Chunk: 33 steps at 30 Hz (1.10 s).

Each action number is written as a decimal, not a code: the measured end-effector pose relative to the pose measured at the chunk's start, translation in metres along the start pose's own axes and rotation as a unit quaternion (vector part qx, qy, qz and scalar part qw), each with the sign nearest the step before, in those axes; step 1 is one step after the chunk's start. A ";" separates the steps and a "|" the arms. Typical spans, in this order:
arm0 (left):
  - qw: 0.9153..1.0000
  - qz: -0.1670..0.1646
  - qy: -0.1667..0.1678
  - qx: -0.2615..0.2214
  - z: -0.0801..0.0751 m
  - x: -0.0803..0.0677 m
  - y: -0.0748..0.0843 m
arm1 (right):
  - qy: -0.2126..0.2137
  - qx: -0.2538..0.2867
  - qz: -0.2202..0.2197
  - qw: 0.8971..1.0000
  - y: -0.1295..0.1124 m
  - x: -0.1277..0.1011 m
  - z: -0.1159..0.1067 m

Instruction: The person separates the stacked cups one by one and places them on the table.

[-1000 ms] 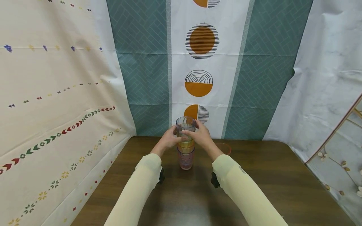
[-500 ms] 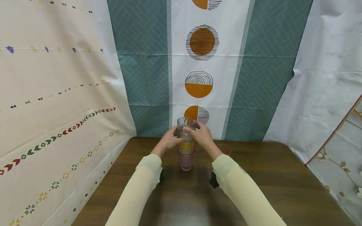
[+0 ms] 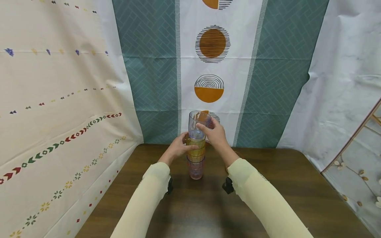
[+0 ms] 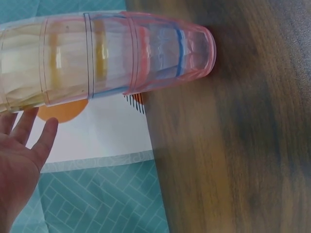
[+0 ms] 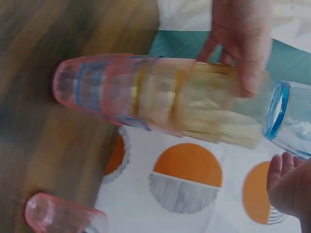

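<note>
A tall stack of nested clear plastic cups stands upright on the brown table; its pink bottom cup rests on the wood. My left hand holds the yellow cup at the top of the stack, thumb in front and fingers behind. Above it, my right hand grips a clear bluish cup, thumb on the near side. In the right wrist view a gap shows between the base of this bluish cup and the yellow cup.
A separate pink cup stands right of the stack, mostly hidden behind the right forearm in the head view. The table reaches back to a hanging cloth with teal bands and orange circles. Cream cloth borders the left side.
My right hand has risen slightly and to the right, lifting the bluish cup up out of the yellow one. My left hand has stayed in place on the stack.
</note>
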<state>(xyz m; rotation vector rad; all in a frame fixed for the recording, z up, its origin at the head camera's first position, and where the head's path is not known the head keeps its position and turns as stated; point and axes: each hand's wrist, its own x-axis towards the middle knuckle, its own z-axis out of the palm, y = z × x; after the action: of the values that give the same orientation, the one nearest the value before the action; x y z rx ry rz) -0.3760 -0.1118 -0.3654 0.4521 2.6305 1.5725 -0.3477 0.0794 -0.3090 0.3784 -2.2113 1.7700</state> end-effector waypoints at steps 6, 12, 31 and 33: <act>1.000 0.003 0.000 0.005 -0.001 0.000 0.002 | -0.003 0.020 -0.013 1.000 -0.013 0.000 -0.023; 1.000 0.011 -0.002 0.007 -0.001 0.001 0.001 | 0.004 0.007 -0.006 1.000 -0.015 -0.002 -0.058; 1.000 0.008 -0.001 0.016 0.000 0.000 0.001 | 0.080 -0.114 0.051 0.989 0.045 -0.017 -0.162; 1.000 0.007 0.000 0.015 -0.001 0.000 0.000 | 0.088 -0.117 0.063 0.987 0.053 -0.019 -0.168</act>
<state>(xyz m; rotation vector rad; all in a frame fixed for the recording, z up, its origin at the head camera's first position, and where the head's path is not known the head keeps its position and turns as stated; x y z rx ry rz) -0.3757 -0.1125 -0.3651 0.4722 2.6598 1.5397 -0.3409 0.2549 -0.3292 0.0310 -2.3241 1.5112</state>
